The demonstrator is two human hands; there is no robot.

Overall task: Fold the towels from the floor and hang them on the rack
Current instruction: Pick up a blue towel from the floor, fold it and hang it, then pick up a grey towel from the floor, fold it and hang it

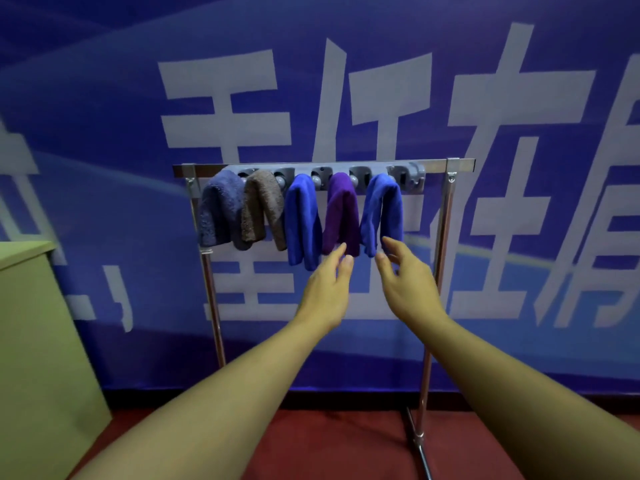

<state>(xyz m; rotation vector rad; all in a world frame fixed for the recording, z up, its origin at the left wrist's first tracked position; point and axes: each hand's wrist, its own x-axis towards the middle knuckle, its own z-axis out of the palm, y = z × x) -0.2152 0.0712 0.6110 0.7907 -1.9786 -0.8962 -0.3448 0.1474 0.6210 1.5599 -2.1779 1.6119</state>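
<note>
Five folded towels are draped over the rack (325, 165), one per hook, so each hangs clear of its neighbour: grey towel (218, 209), brown towel (264, 206), blue towel (304, 220), purple towel (341, 213), second blue towel (382, 213). The left hand (327, 282) is held beneath the purple hem, fingers loosely apart, nothing gripped. The right hand (407, 271) is held likewise, fingertips at the last hem, judged a final straightening.
</note>
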